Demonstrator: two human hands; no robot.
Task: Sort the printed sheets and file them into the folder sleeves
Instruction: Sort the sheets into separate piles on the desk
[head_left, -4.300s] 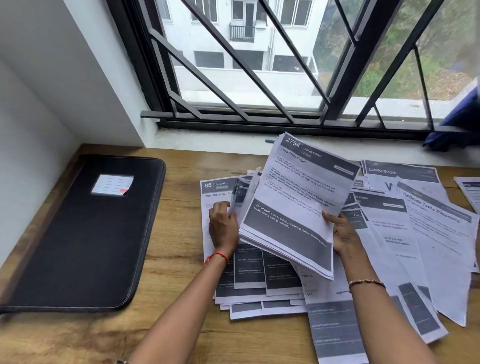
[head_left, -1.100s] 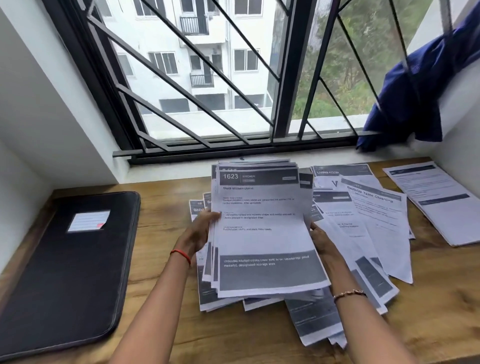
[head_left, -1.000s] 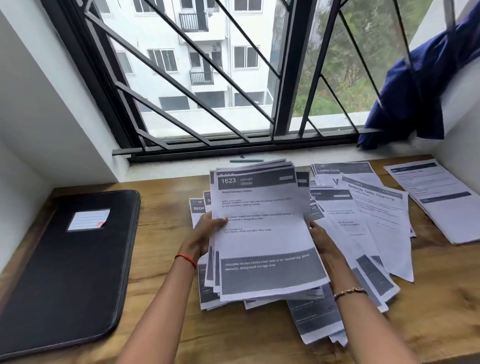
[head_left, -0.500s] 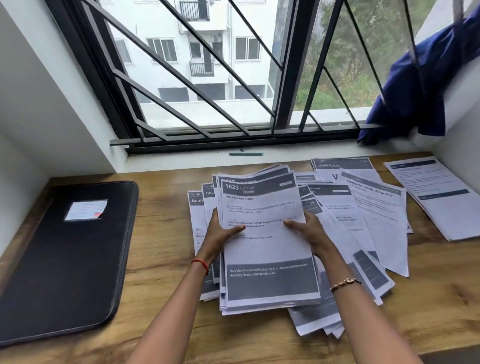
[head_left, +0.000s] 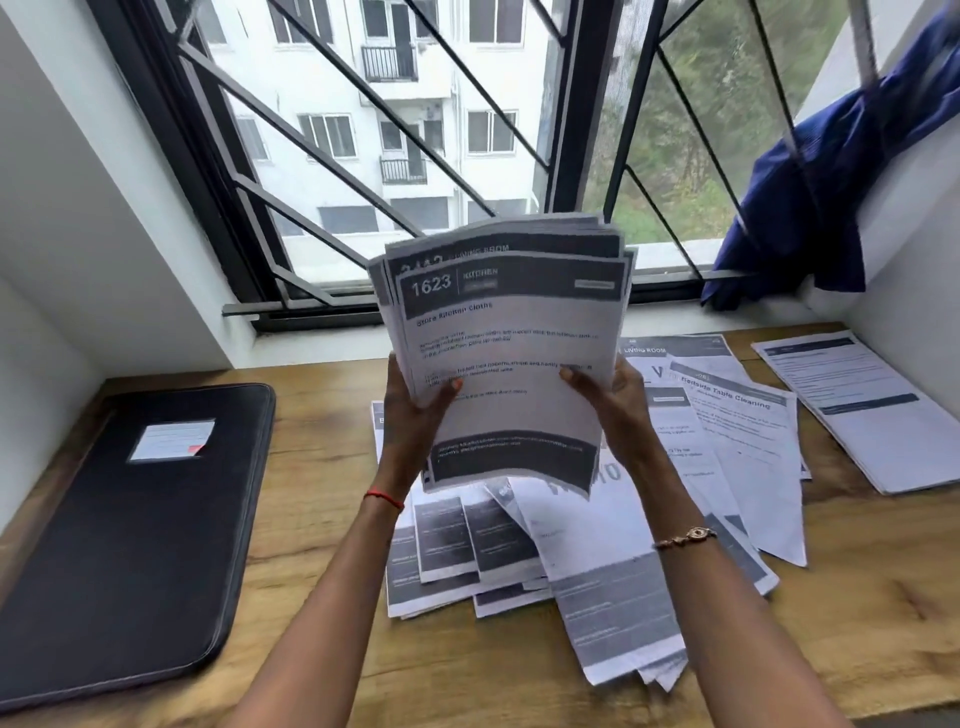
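Wooden desk (head_left: 322, 519) below barred window (head_left: 415, 156). Stack of printed sheets (head_left: 509, 353) held upright above loose sheets (head_left: 592, 530), gripped at both edges by left hand (head_left: 415, 415) and right hand (head_left: 618, 410), thumbs on front. Closed black folder (head_left: 130, 545) flat at far left, well apart.

stack (head_left: 504, 374) — "1623 KITCHEN", desk sheet (head_left: 748, 447) — "Bedside Table Cleaning"

Home: wood desk (head_left: 322, 525) by barred window (head_left: 395, 156).
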